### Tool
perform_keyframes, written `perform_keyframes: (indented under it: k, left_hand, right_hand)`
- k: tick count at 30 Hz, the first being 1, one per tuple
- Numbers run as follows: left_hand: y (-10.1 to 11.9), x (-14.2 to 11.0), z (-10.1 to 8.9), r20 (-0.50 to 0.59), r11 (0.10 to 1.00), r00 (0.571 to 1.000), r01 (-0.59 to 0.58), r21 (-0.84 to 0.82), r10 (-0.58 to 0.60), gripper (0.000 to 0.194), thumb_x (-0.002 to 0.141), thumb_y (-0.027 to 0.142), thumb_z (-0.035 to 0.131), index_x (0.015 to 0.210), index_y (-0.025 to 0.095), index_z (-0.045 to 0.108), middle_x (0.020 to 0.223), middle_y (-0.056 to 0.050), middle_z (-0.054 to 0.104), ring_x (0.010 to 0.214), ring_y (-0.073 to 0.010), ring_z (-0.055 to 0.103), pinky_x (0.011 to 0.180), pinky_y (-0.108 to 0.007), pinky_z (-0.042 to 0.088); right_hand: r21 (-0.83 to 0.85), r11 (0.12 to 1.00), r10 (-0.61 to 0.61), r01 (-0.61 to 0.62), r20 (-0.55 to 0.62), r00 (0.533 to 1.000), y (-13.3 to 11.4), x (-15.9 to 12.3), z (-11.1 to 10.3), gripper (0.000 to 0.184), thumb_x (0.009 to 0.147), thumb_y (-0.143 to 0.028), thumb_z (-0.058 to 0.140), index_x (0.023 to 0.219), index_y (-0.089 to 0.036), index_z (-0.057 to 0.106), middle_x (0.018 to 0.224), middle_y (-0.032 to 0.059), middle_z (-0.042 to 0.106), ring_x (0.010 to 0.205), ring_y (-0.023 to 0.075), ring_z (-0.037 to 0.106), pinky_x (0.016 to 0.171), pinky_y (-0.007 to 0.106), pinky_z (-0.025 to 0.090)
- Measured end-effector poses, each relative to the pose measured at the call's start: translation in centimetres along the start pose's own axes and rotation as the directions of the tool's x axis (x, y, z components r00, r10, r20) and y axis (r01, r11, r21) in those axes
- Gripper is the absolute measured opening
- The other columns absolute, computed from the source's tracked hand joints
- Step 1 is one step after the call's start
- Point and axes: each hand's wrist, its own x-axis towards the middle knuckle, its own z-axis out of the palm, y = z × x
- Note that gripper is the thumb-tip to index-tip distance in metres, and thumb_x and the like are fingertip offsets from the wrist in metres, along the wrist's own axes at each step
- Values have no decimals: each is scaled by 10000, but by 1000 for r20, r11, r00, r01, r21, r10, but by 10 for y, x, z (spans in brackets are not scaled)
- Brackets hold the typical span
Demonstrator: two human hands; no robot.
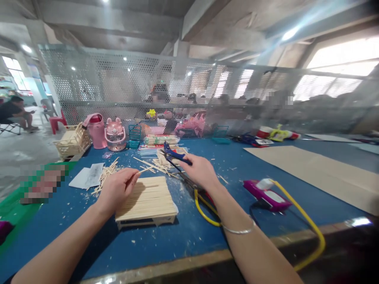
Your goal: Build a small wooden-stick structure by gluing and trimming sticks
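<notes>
My left hand [120,189] is closed in a pinch on a thin wooden stick [145,169], which points right. Under it lies a small wooden stand [149,199], its top covered with sticks laid side by side. My right hand [201,171] is wrapped round a blue-handled cutting tool [177,155], which looks like pliers. Its head points left, beyond the stand. Beneath that hand a dark cable or tool passes, partly hidden, beside a yellow tube [204,215]. Loose sticks [108,175] and wood scraps lie around the stand.
To the right is a purple device [268,195] with another yellow tube. Brown cardboard [314,169] lies behind it. A pink tumbler [96,132], a pink bottle [115,136] and a wooden crate [72,142] stand back left. Perforated metal screen [112,79] closes off the table's far side.
</notes>
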Motion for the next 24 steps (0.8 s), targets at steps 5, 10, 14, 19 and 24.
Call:
perform_keyframes:
  k: [5, 10, 14, 19, 24]
  left_hand:
    - [14, 20, -6, 34, 989, 999, 26, -146, -21, 263, 873, 279, 412, 792, 186, 644, 875, -68, 700, 974, -196, 610, 772, -291, 473]
    - [37, 45, -6, 274, 963, 961, 111, -245, -42, 327, 854, 275, 428, 591, 206, 609, 789, -48, 707, 1129, -229, 522, 834, -318, 431]
    - [50, 52, -6, 342, 946, 938, 162, -281, -59, 273, 843, 288, 436, 720, 185, 656, 716, -23, 681, 725, -159, 603, 642, -248, 419]
    - [59, 47, -6, 388, 916, 920, 111, -386, 52, 314, 860, 296, 411, 701, 166, 649, 665, 7, 632, 627, -112, 524, 592, -215, 365]
    - [55, 43, -7, 370, 907, 927, 208, -366, -62, 330, 851, 361, 424, 738, 170, 668, 532, 24, 574, 495, -96, 469, 497, -206, 326]
  right_hand:
    - [665, 747, 27, 7, -40, 999, 4, 1, -7, 296, 735, -462, 550, 659, -178, 524, 471, -62, 421, 420, 69, 324, 426, 209, 224]
    - [949, 211, -8, -233, 240, 971, -14, -6, 6, 410, 654, -491, 660, 660, -218, 355, 413, -132, 250, 352, 37, 126, 343, 170, 94]
    - [944, -67, -187, -323, 306, 933, -32, -16, 14, 347, 651, -370, 668, 640, -206, 361, 475, -99, 328, 385, 41, 247, 357, 149, 200]
    - [941, -118, -437, -317, 237, 868, -42, -28, 18, 217, 461, -127, 521, 655, -217, 489, 690, -8, 553, 725, 161, 545, 602, 272, 445]
    - [994, -5, -377, -107, 98, 921, -34, -22, 14, 317, 439, -85, 447, 709, -212, 554, 850, 23, 580, 924, 206, 549, 819, 353, 434]
